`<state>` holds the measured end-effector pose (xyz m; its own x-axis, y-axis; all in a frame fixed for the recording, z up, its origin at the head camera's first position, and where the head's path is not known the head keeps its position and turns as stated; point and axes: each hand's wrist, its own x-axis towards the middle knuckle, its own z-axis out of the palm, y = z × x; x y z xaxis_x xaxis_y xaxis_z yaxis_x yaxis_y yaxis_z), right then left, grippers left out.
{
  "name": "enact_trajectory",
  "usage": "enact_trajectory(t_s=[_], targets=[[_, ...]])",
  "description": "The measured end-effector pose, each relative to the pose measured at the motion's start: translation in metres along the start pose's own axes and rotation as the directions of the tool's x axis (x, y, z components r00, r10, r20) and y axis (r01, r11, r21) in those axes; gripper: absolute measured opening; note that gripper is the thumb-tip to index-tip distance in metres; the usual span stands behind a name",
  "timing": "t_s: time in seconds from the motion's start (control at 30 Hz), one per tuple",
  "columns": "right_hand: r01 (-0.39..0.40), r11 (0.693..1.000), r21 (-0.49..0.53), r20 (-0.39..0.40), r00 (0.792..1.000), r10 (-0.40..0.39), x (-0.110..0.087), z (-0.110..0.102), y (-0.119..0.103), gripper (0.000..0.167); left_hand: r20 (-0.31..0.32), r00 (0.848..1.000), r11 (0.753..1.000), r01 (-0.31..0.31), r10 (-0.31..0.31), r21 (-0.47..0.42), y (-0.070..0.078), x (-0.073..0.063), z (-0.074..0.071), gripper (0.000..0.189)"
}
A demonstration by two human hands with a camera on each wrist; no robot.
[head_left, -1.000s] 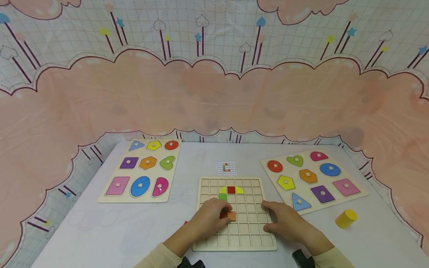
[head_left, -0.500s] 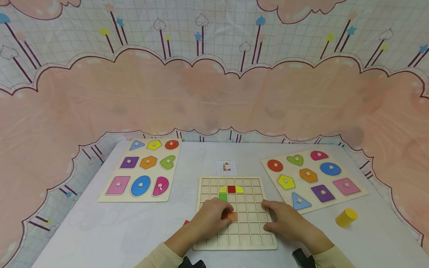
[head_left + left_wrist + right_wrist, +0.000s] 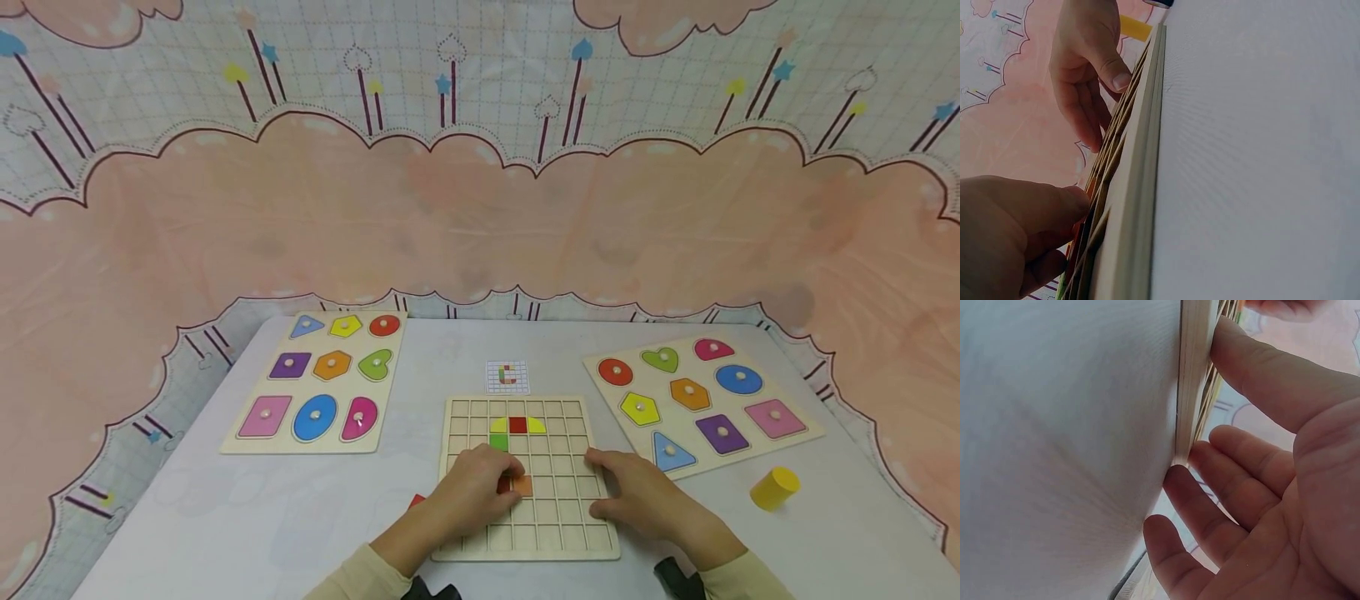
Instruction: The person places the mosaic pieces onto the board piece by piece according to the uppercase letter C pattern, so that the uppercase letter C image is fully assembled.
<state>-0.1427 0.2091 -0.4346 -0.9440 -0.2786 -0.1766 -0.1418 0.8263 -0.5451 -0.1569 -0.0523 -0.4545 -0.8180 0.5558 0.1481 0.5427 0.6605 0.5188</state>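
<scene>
A wooden grid board (image 3: pixel 562 542) lies in the middle of the table. My left hand (image 3: pixel 476 492) is over its left half, pinching an orange square tile (image 3: pixel 522 486) at its left end between thumb and forefinger. A dark red tile (image 3: pixel 504 484) shows partly in the gap behind those fingertips. Farther up the board sit a red square (image 3: pixel 517 425), two yellow rounded pieces (image 3: pixel 536 426) and a green square (image 3: pixel 498 441) just past my knuckles. With fingers extended, my right hand (image 3: pixel 645 496) rests against the board's right edge, thumb (image 3: pixel 1254 359) at the rim.
A small patterned card (image 3: pixel 507 377) lies behind the board. Knobbed shape puzzles stand left (image 3: pixel 300 442) and right (image 3: pixel 600 392). A yellow cylinder (image 3: pixel 776 489) is at the right. A red piece (image 3: pixel 417 500) peeks out beside my left wrist.
The orange tile has shifted slightly to the right, with my left fingertips following it. My right hand stays in place at the board's edge.
</scene>
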Motion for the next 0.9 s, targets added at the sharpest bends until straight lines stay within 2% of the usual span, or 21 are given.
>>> enact_trajectory(t_s=[0.43,0.63,0.9], targets=[[0.015,1.000,0.001,0.000,1.000,-0.015,0.001,0.001,0.002,0.069,0.016,1.000,1.000,0.015,-0.015,-0.009,0.000,-0.002,-0.003,0.022],[0.015,1.000,-0.002,-0.004,1.000,-0.015,0.000,0.001,0.001,0.069,-0.013,1.000,1.000,0.015,-0.015,-0.006,-0.003,-0.005,-0.010,0.024],[0.035,0.999,-0.013,-0.016,0.999,-0.036,-0.002,0.000,0.001,0.066,-0.022,0.997,0.997,0.069,-0.070,-0.047,-0.011,-0.013,-0.023,0.024]])
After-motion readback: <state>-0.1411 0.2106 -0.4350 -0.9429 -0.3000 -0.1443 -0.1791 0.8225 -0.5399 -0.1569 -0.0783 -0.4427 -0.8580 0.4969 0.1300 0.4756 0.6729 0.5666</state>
